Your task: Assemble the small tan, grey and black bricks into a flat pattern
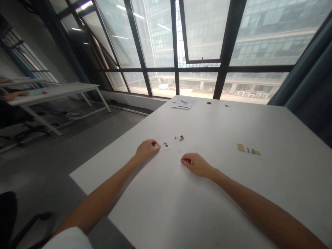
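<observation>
My left hand [147, 150] rests at the table's left side, its fingers pinched on a small tan piece [158, 145], mostly covered by the fingertips. Just right of it lie a few small grey and cream pieces [166, 146]. Slightly farther back is another little group of dark grey and cream pieces [179, 138]. My right hand [197, 164] is closer to me, low over the white tabletop, with thumb and fingers curled together. Whatever is between them, if anything, is hidden. Off to the right sits a flat tan strip [241, 147] with small grey pieces beside it.
The white table [223, 128] reaches back to the windows. Papers [184, 102] lie at its far left corner, with a dark round object [209, 103] and a small dark item [227, 105] nearby. Another table [64, 90] stands left, with a person's hand [18, 95] on it.
</observation>
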`<state>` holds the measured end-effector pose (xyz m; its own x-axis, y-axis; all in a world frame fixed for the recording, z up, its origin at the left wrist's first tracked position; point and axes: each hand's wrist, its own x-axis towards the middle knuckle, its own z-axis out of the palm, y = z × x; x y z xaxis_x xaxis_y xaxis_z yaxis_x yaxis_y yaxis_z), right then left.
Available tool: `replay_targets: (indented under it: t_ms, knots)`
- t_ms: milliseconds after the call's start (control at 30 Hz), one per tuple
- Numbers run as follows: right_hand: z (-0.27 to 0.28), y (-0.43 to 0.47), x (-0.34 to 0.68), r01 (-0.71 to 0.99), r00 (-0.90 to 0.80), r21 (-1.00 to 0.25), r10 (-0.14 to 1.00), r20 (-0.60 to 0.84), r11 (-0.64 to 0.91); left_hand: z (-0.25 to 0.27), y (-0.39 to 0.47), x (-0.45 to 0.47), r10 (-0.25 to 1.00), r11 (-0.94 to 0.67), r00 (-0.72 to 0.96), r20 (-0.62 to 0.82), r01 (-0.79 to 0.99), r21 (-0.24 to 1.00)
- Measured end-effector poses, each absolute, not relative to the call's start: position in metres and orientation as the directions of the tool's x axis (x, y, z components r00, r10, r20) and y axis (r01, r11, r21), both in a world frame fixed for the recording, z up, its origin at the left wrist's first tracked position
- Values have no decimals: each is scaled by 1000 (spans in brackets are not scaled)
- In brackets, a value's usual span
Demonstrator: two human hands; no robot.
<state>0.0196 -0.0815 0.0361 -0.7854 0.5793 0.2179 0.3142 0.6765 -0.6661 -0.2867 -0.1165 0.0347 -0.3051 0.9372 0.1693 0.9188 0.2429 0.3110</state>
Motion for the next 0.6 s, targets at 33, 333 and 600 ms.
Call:
replay_targets:
  t_ms: [33,333,600]
  knots:
    - [36,-79,21,323,-778,-666,590,217,672,37,-116,-282,945,203,-270,183,926,319]
    - [19,-57,52,455,-600,-689,766,231,564,46,-93,-176,972,-203,134,192,890,408]
    - [9,-44,134,517,-501,-633,803,322,576,44,-66,-74,896,-439,362,258,812,383]
